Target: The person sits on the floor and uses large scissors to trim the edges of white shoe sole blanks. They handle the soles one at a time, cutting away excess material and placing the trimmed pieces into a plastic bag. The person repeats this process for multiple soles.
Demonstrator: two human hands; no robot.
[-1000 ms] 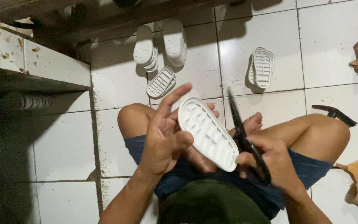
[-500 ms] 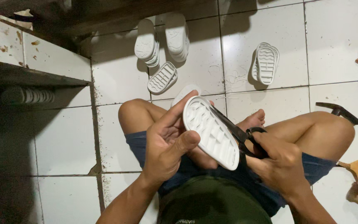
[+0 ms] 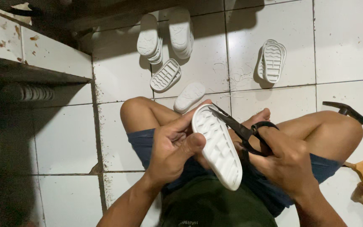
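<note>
While held: white sole (image 3: 217,147) against scissors (image 3: 242,131) (black).

Head cam: I see uneven light, source approx. upper right. White floor tiles (image 3: 341,46) bright, mild glare, no clipping. Left third very dim; ledge (image 3: 34,63) throws deep shadow, detail beneath lost. Soles on floor (image 3: 272,60) cast short shadows to their left. Centre sharp; slight softness and wide-angle bend at the edges. Some noise in darks.

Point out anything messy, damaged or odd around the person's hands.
Thin white trimmings lie scattered on the floor tiles by the soles. The ledge at upper left is stained brown and chipped. The white sole being cut looks intact.
</note>
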